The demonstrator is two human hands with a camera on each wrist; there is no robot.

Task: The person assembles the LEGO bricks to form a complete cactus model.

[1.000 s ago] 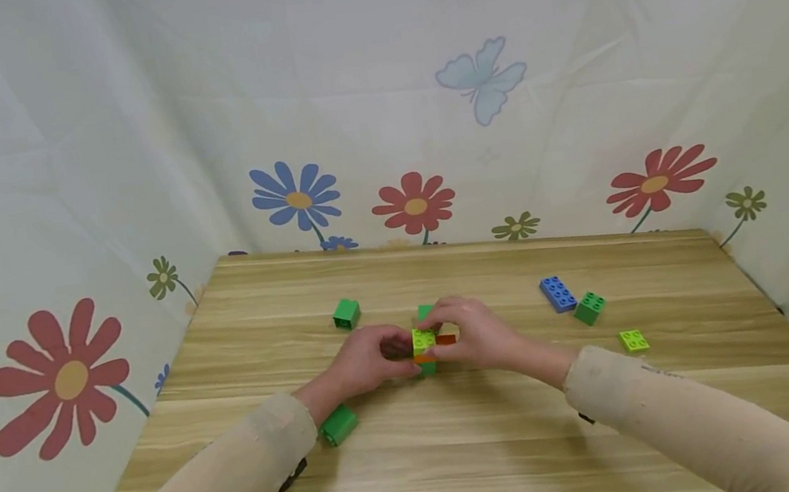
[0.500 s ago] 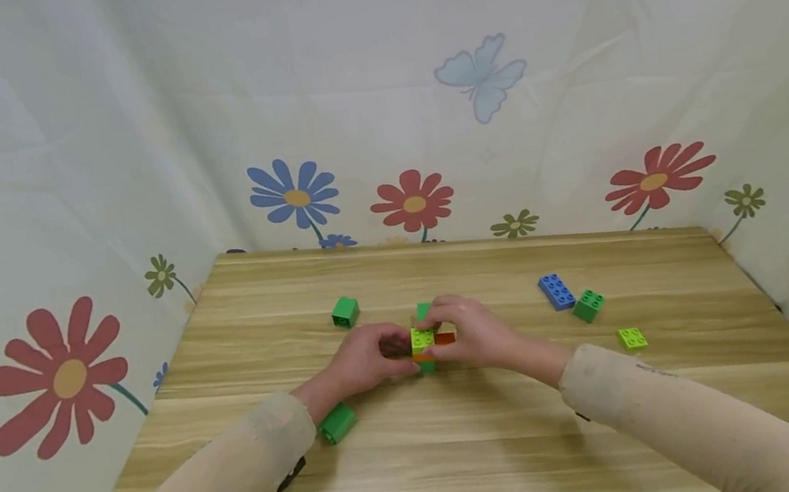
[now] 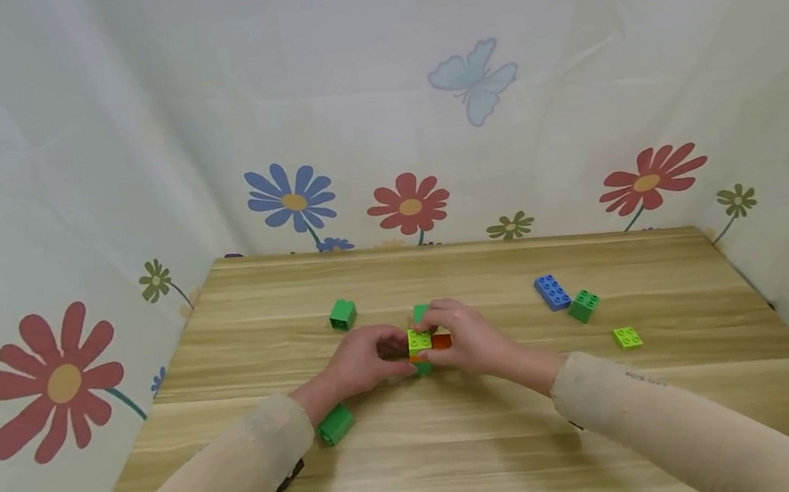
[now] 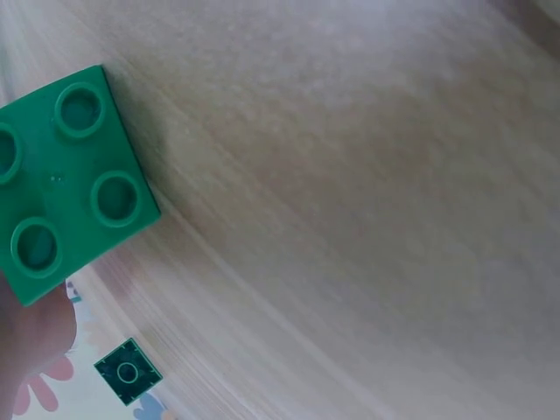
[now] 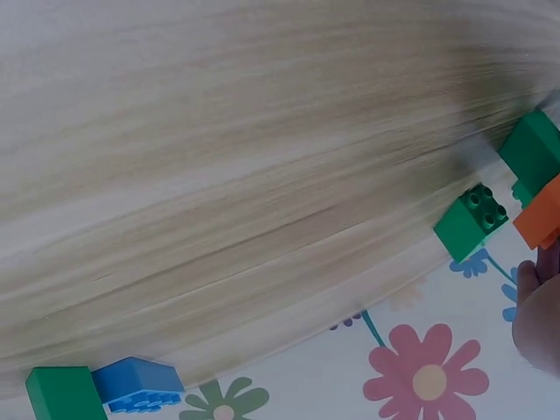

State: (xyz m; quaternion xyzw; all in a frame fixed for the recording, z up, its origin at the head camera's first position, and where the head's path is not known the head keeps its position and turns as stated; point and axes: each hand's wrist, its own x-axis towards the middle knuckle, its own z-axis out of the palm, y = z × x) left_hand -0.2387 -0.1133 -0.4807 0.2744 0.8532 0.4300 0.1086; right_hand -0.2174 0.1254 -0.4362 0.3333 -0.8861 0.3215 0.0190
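Near the middle of the table, a small stack of toy building bricks stands between the two hands. It has a lime brick (image 3: pixel 418 338) above orange, with green bricks (image 3: pixel 420 311) at its far and near ends. My right hand (image 3: pixel 472 342) pinches the lime brick between thumb and fingers from the right. My left hand (image 3: pixel 361 362) curls round the stack's left side, its thumb by the near green end; its far fingers are partly hidden. At the right wrist view's edge, an orange brick (image 5: pixel 538 214) shows beside the fingertips (image 5: pixel 541 306).
Loose green bricks lie by the left forearm (image 3: pixel 335 425) and farther back (image 3: pixel 343 314). To the right are a blue brick (image 3: pixel 552 292), a green brick (image 3: pixel 585 306) and a thin lime brick (image 3: pixel 627 338). A flowered cloth (image 3: pixel 314 106) hangs behind the wooden table (image 3: pixel 470 462).
The hands keep nearly the same pose on the stack. More of the orange brick shows by the right hand's fingers. The head view shifts slightly.
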